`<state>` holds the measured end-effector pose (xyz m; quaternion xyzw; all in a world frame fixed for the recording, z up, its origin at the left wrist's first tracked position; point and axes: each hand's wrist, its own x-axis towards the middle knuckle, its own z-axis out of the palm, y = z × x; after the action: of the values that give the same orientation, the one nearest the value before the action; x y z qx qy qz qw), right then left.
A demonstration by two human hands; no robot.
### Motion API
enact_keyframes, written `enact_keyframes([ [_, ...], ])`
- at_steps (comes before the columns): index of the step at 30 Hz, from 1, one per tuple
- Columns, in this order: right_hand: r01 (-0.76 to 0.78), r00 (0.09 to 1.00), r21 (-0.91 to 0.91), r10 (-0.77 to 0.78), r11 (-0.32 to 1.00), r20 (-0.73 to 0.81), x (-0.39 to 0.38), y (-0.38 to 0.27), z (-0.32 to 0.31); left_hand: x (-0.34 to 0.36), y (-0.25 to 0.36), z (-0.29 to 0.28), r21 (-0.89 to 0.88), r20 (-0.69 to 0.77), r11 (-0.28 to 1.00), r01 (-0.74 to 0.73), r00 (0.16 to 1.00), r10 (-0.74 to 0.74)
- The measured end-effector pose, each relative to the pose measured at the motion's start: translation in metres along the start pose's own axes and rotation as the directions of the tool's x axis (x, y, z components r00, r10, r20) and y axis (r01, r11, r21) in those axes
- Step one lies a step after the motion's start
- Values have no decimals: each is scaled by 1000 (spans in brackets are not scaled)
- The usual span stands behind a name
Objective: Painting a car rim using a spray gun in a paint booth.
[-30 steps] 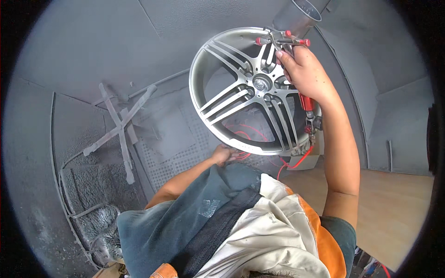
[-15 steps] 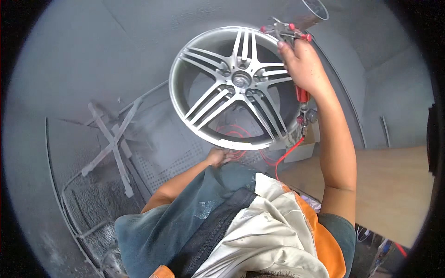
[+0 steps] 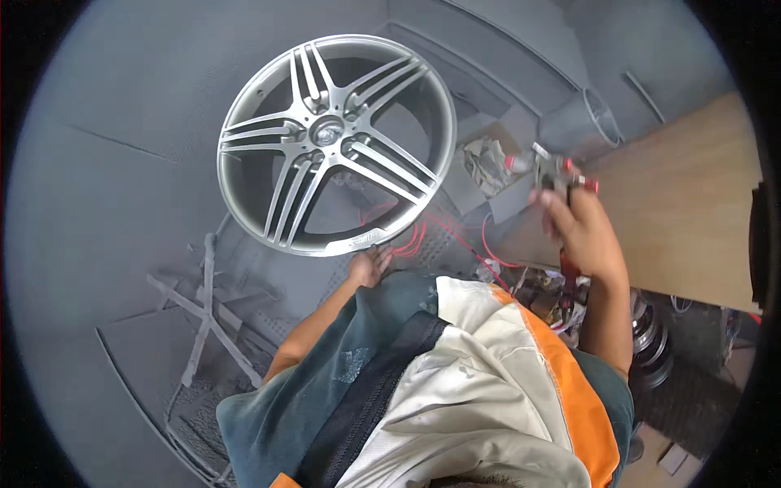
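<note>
My right hand [image 3: 590,236] is wrapped round a spray gun [image 3: 568,285] with red knobs and a red lower handle, held to the right of the wheel. The gun's grey cup [image 3: 569,122] points up and away, its round rim facing right. A silver multi-spoke wheel rim [image 3: 327,130] stands in front of me, its face towards me. My left hand [image 3: 371,266] is just below the wheel's lower edge, fingers stretched apart towards it. Whether the fingertips touch the wheel is hard to make out.
A red hose [image 3: 455,236] loops on the floor behind the wheel. On the left is a grey-coated cross-shaped stand [image 3: 207,309]. An opened cardboard box [image 3: 508,195] sits beyond the gun, and a wooden board [image 3: 675,220] is at right. Other wheels [image 3: 653,346] lie lower right.
My right hand has drawn the spray gun away from the wheel, down and to the right. The view has turned right, so the wheel appears further left. My left hand stays under the wheel.
</note>
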<state>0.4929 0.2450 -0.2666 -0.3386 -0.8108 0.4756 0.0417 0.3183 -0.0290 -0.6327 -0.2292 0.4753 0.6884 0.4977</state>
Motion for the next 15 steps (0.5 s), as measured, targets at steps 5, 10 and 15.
enact_keyframes([
  [5,-20,973,280,-45,960,225,-45,38,10,-3,24,-8,119,-40,989,89,996,-84],
  [10,251,966,-153,-257,956,-20,-45,53,9,-3,76,-74,335,8,936,107,993,-117],
  [15,212,963,-108,-226,971,-146,-44,66,6,12,154,-154,298,-82,952,-71,992,100],
])
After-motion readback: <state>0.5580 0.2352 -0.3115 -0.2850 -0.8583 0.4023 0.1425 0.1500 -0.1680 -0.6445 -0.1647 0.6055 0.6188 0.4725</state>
